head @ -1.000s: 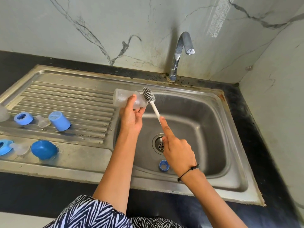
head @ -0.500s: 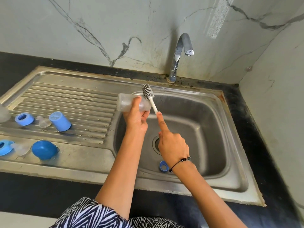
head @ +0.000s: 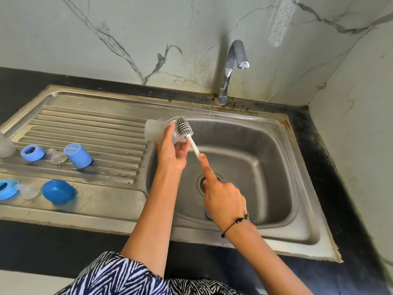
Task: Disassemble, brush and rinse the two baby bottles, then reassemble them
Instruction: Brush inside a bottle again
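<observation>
I see the left hand (head: 173, 152) grasping a cloudy plastic bottle (head: 156, 131), lying sideways over the sink's (head: 276, 165) left rim. The right hand (head: 223, 199) grips the brush (head: 184, 128), forefinger straight along its white stem; the ribbed grey head is outside, at the bottle's mouth. On the ridged steel drainboard (head: 102, 133) stand blue caps and clear nipples; its left edge cuts some off. A blue ring (head: 208, 216) is half hidden behind the wrist.
</observation>
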Action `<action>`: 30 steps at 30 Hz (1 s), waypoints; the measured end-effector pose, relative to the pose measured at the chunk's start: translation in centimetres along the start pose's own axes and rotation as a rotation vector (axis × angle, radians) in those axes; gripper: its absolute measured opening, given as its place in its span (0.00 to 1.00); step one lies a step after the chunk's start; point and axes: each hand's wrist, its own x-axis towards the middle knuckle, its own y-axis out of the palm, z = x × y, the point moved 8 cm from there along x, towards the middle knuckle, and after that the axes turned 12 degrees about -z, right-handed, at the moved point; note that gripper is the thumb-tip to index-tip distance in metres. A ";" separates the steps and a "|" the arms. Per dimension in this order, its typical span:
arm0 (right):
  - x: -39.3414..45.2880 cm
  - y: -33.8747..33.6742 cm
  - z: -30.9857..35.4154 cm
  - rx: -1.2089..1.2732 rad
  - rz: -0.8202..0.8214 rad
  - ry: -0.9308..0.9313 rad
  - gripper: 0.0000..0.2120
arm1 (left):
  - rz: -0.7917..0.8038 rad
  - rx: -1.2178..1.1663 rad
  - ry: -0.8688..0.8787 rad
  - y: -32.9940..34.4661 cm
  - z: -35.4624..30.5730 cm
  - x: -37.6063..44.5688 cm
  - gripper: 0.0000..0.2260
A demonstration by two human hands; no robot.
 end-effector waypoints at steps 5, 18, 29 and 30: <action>1.4 -1.1 -0.3 -0.023 -0.021 -0.010 0.30 | 0.153 0.013 -0.012 0.6 -0.5 -1.0 0.02; 1.5 0.0 0.8 -0.021 -0.011 -0.019 0.32 | -0.040 -0.014 0.057 -0.7 -0.7 0.0 0.25; 1.4 -0.5 0.8 -0.075 -0.074 -0.038 0.36 | -0.085 0.002 -0.035 -0.5 0.3 0.1 0.26; 1.6 -0.8 0.9 -0.081 -0.081 -0.039 0.36 | -0.087 0.011 -0.036 -0.5 0.2 0.1 0.25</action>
